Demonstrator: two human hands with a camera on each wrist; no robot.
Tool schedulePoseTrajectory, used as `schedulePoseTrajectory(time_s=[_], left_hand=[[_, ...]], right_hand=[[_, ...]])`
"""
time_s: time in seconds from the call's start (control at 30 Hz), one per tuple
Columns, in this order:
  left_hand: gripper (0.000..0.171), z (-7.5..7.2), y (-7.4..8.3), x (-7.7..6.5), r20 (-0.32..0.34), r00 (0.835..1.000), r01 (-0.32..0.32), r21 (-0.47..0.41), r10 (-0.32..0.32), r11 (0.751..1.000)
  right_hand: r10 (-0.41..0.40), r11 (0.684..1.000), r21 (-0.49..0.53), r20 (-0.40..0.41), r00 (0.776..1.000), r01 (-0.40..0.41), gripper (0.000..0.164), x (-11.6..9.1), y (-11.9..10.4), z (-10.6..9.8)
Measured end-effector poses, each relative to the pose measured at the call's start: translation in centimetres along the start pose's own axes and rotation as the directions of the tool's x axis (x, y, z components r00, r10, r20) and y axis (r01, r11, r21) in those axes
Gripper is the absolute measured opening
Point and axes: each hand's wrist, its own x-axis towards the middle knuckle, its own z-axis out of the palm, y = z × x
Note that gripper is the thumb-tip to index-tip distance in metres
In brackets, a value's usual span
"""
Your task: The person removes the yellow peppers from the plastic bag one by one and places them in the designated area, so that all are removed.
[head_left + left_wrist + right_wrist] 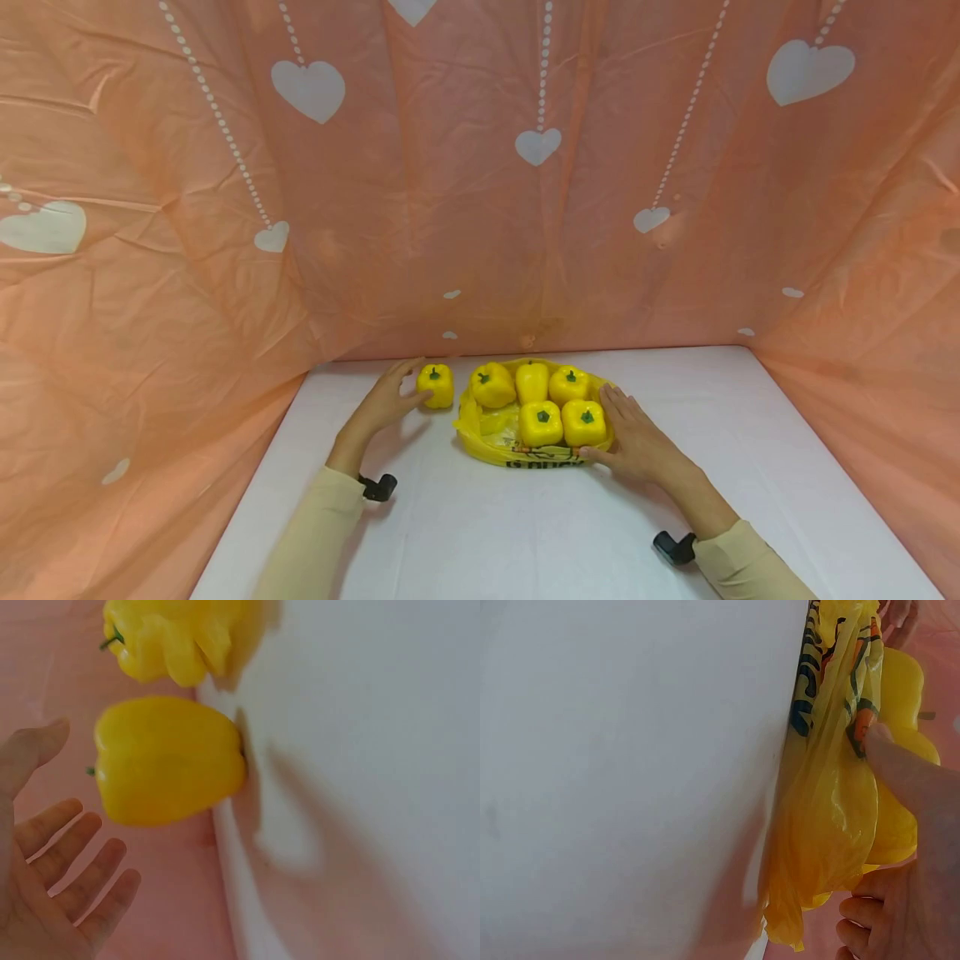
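Two pale cream long sleeves (311,533) lie closest, reaching in over a smooth white tabletop (510,542), with a small black wrist-worn device (675,548) at each cuff. Beyond them, the right hand (637,442) rests loosely spread against the right end of a yellow plastic bag (480,448) with dark printing on its near side, thumb on the near side and fingertips at the rim, not clenched. The bag stands open-topped, its rim around five glossy yellow bell peppers (541,423) with green stems: two in the front row, three behind. Left of the bag and apart from it, one more upright, blocky yellow bell pepper (437,386) stands on the tabletop. The left hand (386,400) is beside it, fingers and thumb parted, gripping nothing. At the back hangs a peach-pink fabric backdrop (465,233) patterned with white hearts (308,90).
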Motion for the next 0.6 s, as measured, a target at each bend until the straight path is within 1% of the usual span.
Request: schedulePoseTrajectory(time_s=[0.17,0.33,0.5,0.6], left_hand=[[0.076,0.3,1.2,-0.6,-0.033,0.999,-0.010,0.004,0.010,1.000],[0.074,0.8,2.5,-1.3,-0.067,0.997,-0.033,0.007,0.034,0.999],[0.073,1.5,3.9,-1.9,-0.065,0.996,-0.064,0.015,0.065,0.998],[0.074,1.9,4.5,-2.1,-0.056,0.995,-0.077,0.017,0.078,0.997]], right_hand=[[-0.003,1.000,0.000,-0.002,1.000,0.003,0.115,0.0,-0.1,0.0],[-0.002,1.000,0.001,0.000,1.000,0.002,0.115,0.0,-0.2,0.0],[-0.007,1.000,-0.006,0.002,1.000,0.007,0.116,0.0,-0.1,-0.1],[-0.013,1.000,-0.012,0.003,1.000,0.013,0.116,0.0,0.0,-0.1]])
